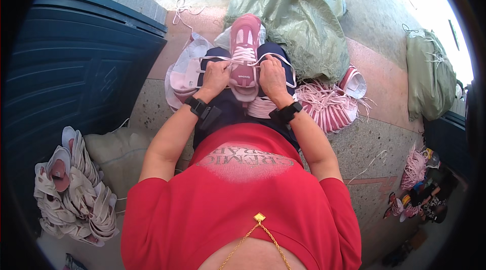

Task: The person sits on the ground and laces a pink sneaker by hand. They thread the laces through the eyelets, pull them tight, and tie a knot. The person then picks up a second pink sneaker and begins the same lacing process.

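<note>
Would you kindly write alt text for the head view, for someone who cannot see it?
A person's left hand and right hand hold pale laces on either side of a pink shoe. A green sack lies beyond; pale shoe uppers are piled at lower left.

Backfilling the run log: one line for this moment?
left hand: pinching shoelace | right hand: pinching shoelace | pink shoe: between hands | green sack: beyond shoe

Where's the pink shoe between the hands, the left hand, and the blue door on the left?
Pink shoe (245, 56): head view, on its laced middle.
Left hand (216, 77): head view, back of the hand.
Blue door (83, 60): head view, its panelled face.
</note>
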`<state>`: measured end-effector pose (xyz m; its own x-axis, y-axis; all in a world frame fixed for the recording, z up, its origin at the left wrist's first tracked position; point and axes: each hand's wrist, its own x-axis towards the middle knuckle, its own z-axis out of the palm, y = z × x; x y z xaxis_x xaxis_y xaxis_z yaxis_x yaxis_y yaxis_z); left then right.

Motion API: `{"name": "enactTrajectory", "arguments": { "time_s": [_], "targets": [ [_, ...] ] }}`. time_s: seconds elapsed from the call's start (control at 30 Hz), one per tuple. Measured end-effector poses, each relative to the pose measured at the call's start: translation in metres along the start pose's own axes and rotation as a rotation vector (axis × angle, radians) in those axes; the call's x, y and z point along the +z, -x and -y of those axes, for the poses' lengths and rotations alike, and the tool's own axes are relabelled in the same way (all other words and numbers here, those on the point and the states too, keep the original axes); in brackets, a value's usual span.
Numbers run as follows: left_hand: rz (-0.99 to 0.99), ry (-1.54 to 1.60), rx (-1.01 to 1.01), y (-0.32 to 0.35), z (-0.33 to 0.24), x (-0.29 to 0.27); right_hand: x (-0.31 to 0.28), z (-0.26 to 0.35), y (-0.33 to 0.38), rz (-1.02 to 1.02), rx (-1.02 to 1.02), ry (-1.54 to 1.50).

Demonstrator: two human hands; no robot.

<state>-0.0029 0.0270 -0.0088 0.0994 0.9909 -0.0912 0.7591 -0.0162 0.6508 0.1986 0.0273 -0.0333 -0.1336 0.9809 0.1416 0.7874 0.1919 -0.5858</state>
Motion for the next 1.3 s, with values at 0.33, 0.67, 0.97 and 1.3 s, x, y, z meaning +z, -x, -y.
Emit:
{"name": "enactTrajectory", "arguments": {
  "time_s": [0.33, 0.67, 0.97, 1.3],
  "targets": [
    [-0.116, 0.01, 0.092, 0.003, 0.011, 0.009, 0.006, 0.007, -0.003, 0.005, 0.025, 0.127],
    [-0.309, -0.211, 0.277, 0.003, -0.018, -0.009, -0.014, 0.013, -0.002, 0.0, -0.026, 0.22],
    [0.364, 0.443, -0.231, -0.095, -0.057, 0.008, -0.012, 0.016, 0.003, 0.164, -0.025, 0.37],
    [0.72, 0.42, -0.38, -0.117, -0.07, 0.033, -0.007, 0.002, 0.008, 0.077, -0.042, 0.219]
  ]
}}
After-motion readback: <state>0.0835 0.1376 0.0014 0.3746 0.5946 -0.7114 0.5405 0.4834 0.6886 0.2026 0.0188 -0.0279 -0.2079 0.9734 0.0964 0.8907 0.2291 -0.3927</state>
